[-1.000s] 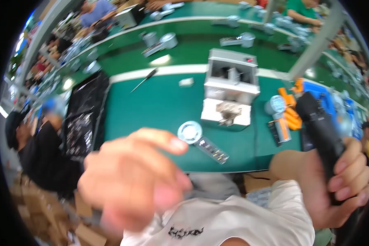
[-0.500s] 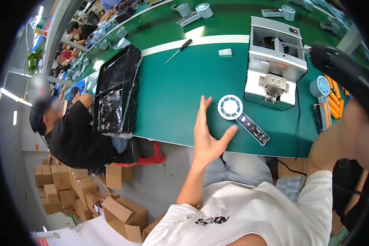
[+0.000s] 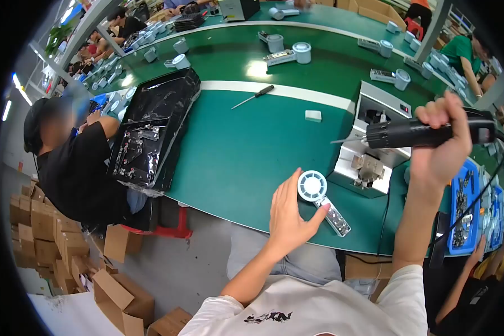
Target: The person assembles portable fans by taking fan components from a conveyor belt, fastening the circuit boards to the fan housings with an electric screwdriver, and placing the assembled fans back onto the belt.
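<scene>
My left hand point(image 3: 291, 215) is at the table's front edge, thumb and fingers spread around a light-blue round fan unit point(image 3: 312, 186). Its handle shows an exposed circuit board point(image 3: 337, 217) and slants toward the lower right. Whether my fingers press on the unit is not clear. My right hand point(image 3: 439, 143) is wrapped round a black electric screwdriver point(image 3: 403, 133), held level with its thin bit pointing left. The tool hangs in front of a grey-white machine point(image 3: 364, 159) with a metal mechanism point(image 3: 368, 168) on its front.
A black tray point(image 3: 151, 134) with small parts lies left, beside a person in black point(image 3: 75, 168). A screwdriver point(image 3: 253, 97) and white block point(image 3: 313, 116) lie at the back. Blue bins point(image 3: 466, 207) stand right. More fan units rest on the green belt point(image 3: 224, 61).
My left hand has closed in on the fan unit. The electric screwdriver has swung in from the far right, its bit now pointing left. The camera view has shifted.
</scene>
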The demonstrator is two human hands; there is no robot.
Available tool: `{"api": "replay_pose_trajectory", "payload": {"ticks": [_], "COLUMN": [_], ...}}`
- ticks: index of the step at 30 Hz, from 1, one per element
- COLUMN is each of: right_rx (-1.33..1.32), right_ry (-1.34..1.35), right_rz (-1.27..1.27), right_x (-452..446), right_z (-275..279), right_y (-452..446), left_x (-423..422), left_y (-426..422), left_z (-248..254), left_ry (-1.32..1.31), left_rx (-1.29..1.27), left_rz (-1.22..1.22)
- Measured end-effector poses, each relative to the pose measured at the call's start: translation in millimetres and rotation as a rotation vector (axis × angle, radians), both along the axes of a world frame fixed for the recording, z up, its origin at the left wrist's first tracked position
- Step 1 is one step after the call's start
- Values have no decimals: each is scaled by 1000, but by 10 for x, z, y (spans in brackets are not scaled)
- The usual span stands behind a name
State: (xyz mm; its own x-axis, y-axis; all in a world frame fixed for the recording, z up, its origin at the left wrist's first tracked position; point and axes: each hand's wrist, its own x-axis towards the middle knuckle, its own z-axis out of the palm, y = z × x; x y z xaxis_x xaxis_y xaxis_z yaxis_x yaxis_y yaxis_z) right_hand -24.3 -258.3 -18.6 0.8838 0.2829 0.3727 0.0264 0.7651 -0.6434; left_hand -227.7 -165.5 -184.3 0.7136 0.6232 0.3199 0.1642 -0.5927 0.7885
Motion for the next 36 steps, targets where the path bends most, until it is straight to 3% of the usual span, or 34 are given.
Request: {"api": "replay_pose_trajectory", "payload": {"ticks": [5, 10, 19, 23, 25, 27, 34, 36], "right_rx": [-45, -104, -107, -130, -111, -120, -115, -112], "right_ry": [266, 353, 272, 282, 271, 333, 394, 295], "right_rz": [109, 129, 247, 133, 210, 89, 161, 181], "right_x": [171, 195, 309, 206, 300, 186, 228, 272], "right_z": [-202, -359, -431, -383, -428, -377, -357, -424], "right_y": [207, 387, 368, 446, 409, 454, 425, 406], "left_x": [-22, -48, -21, 46, 44, 47, 47, 51], "left_y": [29, 41, 25, -8, -28, -48, -62, -61], "left_z": [-32, 26, 20, -33, -66, -90, -72, -82], "left_ry": [-70, -23, -7, -13, 23, 19, 43, 29], "left_rx": [39, 26, 49, 45, 15, 5, 2, -3], "left_rz": [-35, -33, -1, -14, -19, -16, -15, -16]}}
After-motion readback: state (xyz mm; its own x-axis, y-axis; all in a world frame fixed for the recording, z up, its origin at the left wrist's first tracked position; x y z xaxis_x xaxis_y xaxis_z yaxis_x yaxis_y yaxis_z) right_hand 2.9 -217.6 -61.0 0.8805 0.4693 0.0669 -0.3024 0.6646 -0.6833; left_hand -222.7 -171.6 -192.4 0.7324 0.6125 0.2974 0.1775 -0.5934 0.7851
